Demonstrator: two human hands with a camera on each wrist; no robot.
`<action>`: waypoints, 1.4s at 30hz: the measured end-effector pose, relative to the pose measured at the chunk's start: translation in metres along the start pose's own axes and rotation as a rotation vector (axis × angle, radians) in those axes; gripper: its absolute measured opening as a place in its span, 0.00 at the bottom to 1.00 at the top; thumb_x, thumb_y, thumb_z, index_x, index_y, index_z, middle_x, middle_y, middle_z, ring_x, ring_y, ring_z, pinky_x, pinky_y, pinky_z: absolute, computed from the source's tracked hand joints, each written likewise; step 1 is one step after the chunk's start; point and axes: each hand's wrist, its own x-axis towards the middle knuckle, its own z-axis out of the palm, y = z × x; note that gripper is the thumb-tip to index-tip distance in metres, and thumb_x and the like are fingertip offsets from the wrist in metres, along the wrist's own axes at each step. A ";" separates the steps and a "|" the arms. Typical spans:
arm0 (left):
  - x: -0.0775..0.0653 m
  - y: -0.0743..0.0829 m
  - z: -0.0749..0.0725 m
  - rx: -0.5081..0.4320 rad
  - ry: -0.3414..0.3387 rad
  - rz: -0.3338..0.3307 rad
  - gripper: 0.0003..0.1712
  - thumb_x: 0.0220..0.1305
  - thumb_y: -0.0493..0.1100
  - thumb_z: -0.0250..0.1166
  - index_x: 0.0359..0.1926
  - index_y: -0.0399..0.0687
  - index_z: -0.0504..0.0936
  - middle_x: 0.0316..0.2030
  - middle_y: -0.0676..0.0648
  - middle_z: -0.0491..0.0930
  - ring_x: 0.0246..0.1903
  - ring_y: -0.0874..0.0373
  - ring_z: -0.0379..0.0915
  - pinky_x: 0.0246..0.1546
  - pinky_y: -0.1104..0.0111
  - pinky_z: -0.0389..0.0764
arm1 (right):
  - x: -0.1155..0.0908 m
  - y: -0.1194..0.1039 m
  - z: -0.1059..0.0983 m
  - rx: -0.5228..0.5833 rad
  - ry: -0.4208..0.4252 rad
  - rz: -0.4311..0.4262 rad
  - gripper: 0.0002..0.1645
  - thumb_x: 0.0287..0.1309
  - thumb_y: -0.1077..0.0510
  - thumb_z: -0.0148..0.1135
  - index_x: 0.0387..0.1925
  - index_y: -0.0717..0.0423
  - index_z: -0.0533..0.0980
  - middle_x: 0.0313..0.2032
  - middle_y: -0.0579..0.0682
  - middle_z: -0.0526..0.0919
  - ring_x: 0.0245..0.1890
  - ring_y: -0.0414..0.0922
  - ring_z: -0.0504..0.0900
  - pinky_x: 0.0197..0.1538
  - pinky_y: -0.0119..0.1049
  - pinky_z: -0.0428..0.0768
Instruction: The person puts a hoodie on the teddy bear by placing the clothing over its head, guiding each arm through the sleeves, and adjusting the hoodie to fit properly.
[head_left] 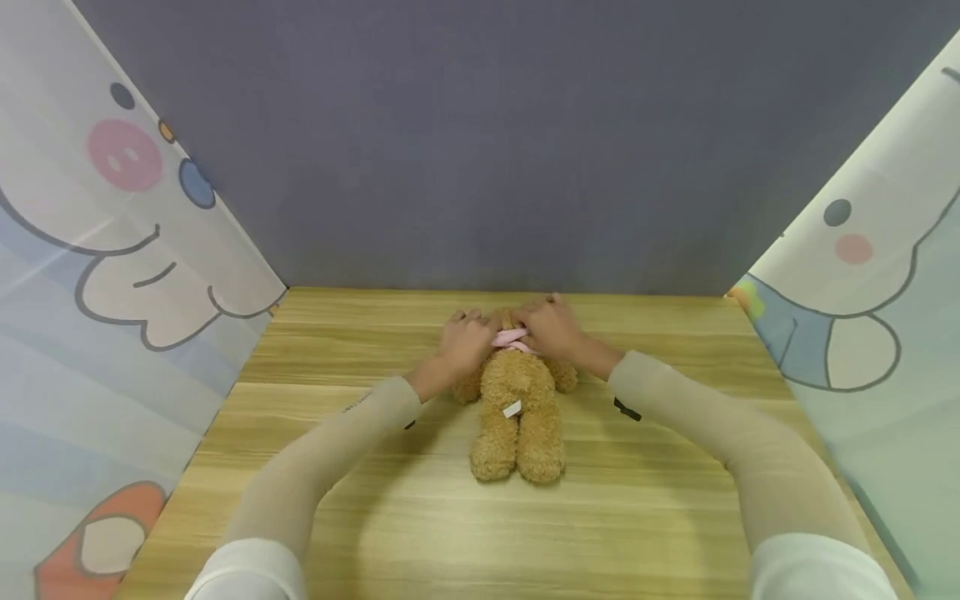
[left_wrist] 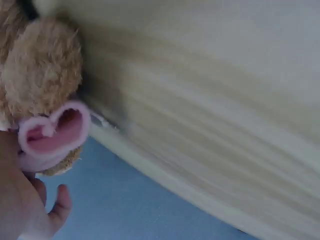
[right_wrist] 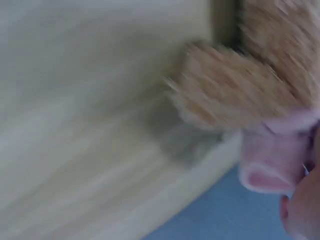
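A curly brown teddy bear [head_left: 519,379] lies on the table, legs toward the person, with a white tag [head_left: 512,409] low on its body. Pink cloth band [head_left: 512,337] crosses at its neck. My left hand [head_left: 467,340] grips this band from the left, and my right hand [head_left: 553,327] grips it from the right. The hands and cloth mostly hide the bear's head. In the left wrist view a folded, hollow pink end [left_wrist: 55,131] sticks out by the fingers. The right wrist view, blurred, has another pink end [right_wrist: 270,160] beside the fingertips and a furry arm [right_wrist: 225,90].
A wood-grain table [head_left: 435,533] carries the bear. Behind its far edge rises a dark grey panel [head_left: 495,150]. Cartoon-printed sheets flank both sides, one at the left [head_left: 45,333] and one at the right [head_left: 885,350].
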 end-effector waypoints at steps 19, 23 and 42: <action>0.014 -0.055 -0.005 -0.599 -0.331 0.162 0.31 0.61 0.33 0.71 0.65 0.41 0.74 0.55 0.43 0.78 0.47 0.51 0.75 0.44 0.61 0.79 | -0.010 0.046 -0.010 0.521 -0.277 -0.080 0.29 0.70 0.57 0.64 0.68 0.58 0.70 0.56 0.57 0.81 0.46 0.50 0.82 0.53 0.51 0.78; 0.015 -0.044 -0.004 -0.440 -0.258 0.120 0.28 0.52 0.36 0.76 0.55 0.43 0.78 0.43 0.48 0.79 0.38 0.54 0.74 0.36 0.63 0.76 | -0.004 0.035 -0.003 0.359 -0.172 -0.100 0.24 0.68 0.56 0.65 0.63 0.53 0.74 0.54 0.51 0.82 0.42 0.48 0.80 0.61 0.57 0.73; 0.023 -0.038 -0.003 -0.661 -0.279 0.062 0.18 0.58 0.24 0.64 0.45 0.45 0.74 0.34 0.45 0.76 0.24 0.55 0.69 0.25 0.66 0.70 | -0.017 -0.006 0.021 0.000 0.217 0.280 0.11 0.57 0.51 0.75 0.32 0.49 0.79 0.28 0.49 0.86 0.24 0.48 0.80 0.37 0.47 0.70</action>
